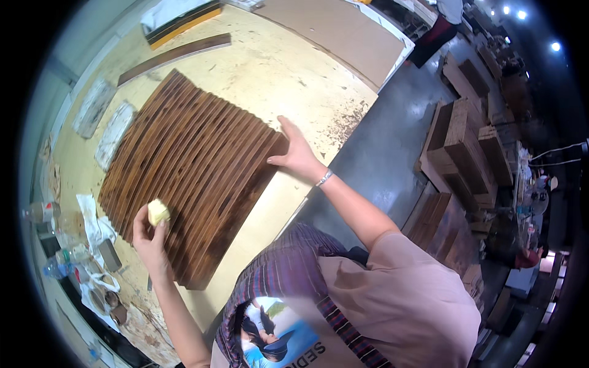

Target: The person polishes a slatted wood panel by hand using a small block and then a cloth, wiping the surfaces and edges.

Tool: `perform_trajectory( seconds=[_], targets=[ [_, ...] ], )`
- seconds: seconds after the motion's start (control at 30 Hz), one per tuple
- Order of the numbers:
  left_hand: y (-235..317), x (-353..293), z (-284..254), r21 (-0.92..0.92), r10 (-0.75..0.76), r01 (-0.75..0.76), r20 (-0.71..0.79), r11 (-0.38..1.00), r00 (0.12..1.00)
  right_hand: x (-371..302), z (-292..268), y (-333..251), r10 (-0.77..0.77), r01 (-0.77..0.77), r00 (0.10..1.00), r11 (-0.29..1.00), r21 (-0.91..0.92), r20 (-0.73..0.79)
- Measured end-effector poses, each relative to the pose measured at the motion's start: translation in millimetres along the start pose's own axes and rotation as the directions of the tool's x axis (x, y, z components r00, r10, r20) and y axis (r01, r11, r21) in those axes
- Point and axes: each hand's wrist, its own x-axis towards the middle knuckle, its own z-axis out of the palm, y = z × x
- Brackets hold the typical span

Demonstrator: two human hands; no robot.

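A broad row of dark brown wooden strips [199,175] lies side by side on the pale yellow tabletop, the strips packed close with their ends stepped. Over the near left part of the row, my left hand [149,242] pinches a small pale yellow piece [158,212], spongy in look, between thumb and fingers. At the right end of the strips is my right hand [299,152], its thumb and fingers spread around the corner and seeming to touch it. A bracelet circles that wrist.
One loose strip [175,58] lies beyond the row, near a stack of strips [184,26]. Two whitish slabs [95,109] sit at the left. Plastic bottles [56,265], a white cloth [92,221] and a dark block [110,255] are nearby. Brown wooden boxes [463,144] stand across the floor; another person [438,34] is farther off.
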Motion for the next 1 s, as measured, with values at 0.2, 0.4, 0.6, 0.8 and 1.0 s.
perform_trajectory(
  seconds=[0.2, 0.4, 0.6, 0.8, 1.0],
  targets=[
    [-5.6, 43.7, 83.0, 0.426, 0.179, -0.211, 0.114, 0.880, 0.977, 26.5, -13.1, 13.5, -0.099, 0.053, 0.956, 0.984, 0.169, 0.277],
    [37.6, 88.7, 184.5, 0.589, 0.297, -0.398, 0.266, 0.703, 0.917, 68.3, -18.4, 18.7, -0.229, 0.102, 0.880, 0.947, 0.304, 0.416],
    [38.2, 123.3, 259.9, 0.738, 0.297, -0.520, 0.428, 0.430, 0.853, 82.7, -18.3, 26.4, -0.212, 0.054, 0.831, 0.951, 0.304, 0.514],
    [21.9, 59.0, 111.1, 0.873, 0.185, -0.429, 0.393, 0.232, 0.901, 84.2, -19.3, 31.5, -0.309, 0.190, 0.837, 0.938, 0.290, 0.451],
    [53.1, 82.1, 173.6, 0.825, 0.308, -0.443, 0.344, 0.352, 0.887, 83.0, -18.1, 33.5, -0.321, 0.221, 0.840, 0.939, 0.263, 0.438]
  ],
)
